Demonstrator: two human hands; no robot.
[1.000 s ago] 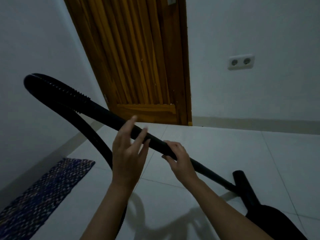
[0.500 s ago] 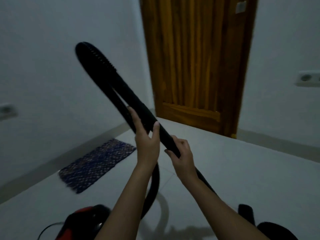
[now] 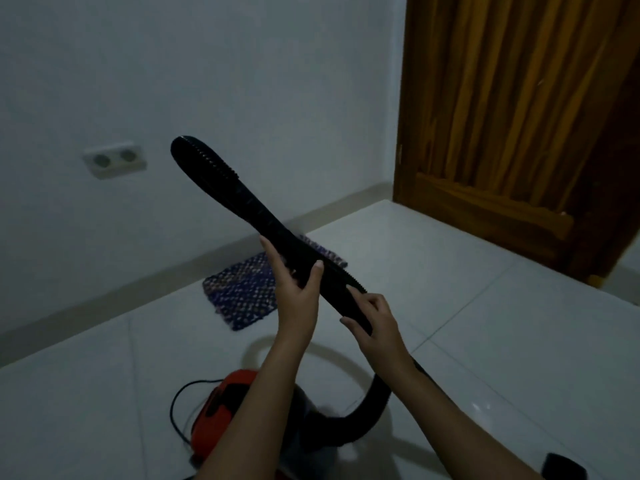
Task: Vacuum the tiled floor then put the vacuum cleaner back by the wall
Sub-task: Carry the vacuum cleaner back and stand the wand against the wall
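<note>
Both hands hold the black vacuum hose [image 3: 242,199], which rises up and left to a ribbed bend at its top. My left hand [image 3: 296,289] wraps around the hose from the left. My right hand [image 3: 375,323] grips it just below, on the right. The hose loops down behind my right forearm to the red and black vacuum cleaner body [image 3: 221,410], which sits on the white tiled floor [image 3: 485,341] between my arms. A black cord [image 3: 176,407] curls out on the body's left side.
A blue woven mat [image 3: 242,292] lies by the left wall. That wall carries a double socket [image 3: 114,159]. A wooden door [image 3: 519,116] stands at the upper right. A black vacuum part [image 3: 562,467] pokes in at the bottom right.
My view has swung left, so the door slid right and the vacuum body and wall socket came into sight. My left hand has closed around the hose, which now stands steeper.
</note>
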